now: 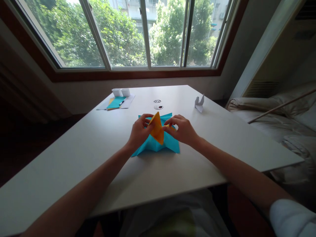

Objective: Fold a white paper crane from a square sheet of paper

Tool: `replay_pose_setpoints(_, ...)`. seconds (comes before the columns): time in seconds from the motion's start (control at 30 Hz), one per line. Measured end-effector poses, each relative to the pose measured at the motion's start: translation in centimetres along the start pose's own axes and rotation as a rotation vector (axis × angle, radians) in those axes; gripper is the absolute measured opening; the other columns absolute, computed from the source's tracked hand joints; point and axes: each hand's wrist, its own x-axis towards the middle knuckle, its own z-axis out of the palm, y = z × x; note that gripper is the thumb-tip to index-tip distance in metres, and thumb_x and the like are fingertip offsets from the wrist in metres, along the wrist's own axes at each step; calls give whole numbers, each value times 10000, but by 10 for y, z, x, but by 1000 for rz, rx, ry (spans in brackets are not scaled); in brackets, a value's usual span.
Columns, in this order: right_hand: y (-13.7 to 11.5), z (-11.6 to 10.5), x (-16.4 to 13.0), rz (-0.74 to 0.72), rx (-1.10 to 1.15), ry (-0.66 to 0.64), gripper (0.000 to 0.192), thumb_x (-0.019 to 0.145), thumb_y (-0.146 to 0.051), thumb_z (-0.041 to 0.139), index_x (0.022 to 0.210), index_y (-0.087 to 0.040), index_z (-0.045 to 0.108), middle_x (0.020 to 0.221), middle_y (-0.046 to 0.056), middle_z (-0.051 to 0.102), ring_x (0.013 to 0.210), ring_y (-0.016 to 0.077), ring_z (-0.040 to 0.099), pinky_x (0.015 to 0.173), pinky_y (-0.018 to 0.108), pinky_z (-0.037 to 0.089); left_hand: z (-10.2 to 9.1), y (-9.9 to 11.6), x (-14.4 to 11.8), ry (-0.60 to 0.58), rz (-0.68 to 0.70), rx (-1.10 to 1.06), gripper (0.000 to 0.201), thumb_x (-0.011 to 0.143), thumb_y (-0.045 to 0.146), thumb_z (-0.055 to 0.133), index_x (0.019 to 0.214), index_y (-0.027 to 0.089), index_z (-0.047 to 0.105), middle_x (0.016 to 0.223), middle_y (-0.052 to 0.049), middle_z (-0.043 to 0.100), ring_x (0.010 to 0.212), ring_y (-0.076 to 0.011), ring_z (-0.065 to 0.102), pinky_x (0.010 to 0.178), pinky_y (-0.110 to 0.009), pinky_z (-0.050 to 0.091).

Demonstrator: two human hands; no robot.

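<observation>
Between my two hands is a piece of folded orange paper (157,131), held up over a creased blue sheet (154,144). My left hand (142,129) pinches the orange paper along its left side, thumb in front and fingers behind. On the other side my right hand (181,128) has thumb and forefinger closed on a small orange part at the right. Whether that part joins the larger orange piece is hidden by the fingers. The blue sheet lies on the table below, its corners raised in folds.
A white folded paper figure (199,103) stands at the back right of the white table (98,141). At the back left are blue paper (117,102), a pen (121,102) and white box-like pieces (120,92). Two round discs (158,107) lie beyond my hands.
</observation>
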Motion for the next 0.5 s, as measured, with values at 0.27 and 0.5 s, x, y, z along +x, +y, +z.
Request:
replay_pose_setpoints(0.27,-7,4,-1,159,-52,-100,120,728,-310,631,691,-197,629,626,-8,599,619,123,499,566,242,355,8,12,-9,-32,-16,92,324,760,388,583,1020,195,569,844,-32,617,633,-156,624,505,-233,491)
replay_pose_setpoints(0.5,-1,5,0,172,-15,-102,62,710,-236,596,687,-179,606,677,5,604,628,120,517,582,237,381,8,17,-11,-134,46,171,478,721,351,621,1170,200,553,984,-67,601,761,-169,604,583,-265,529)
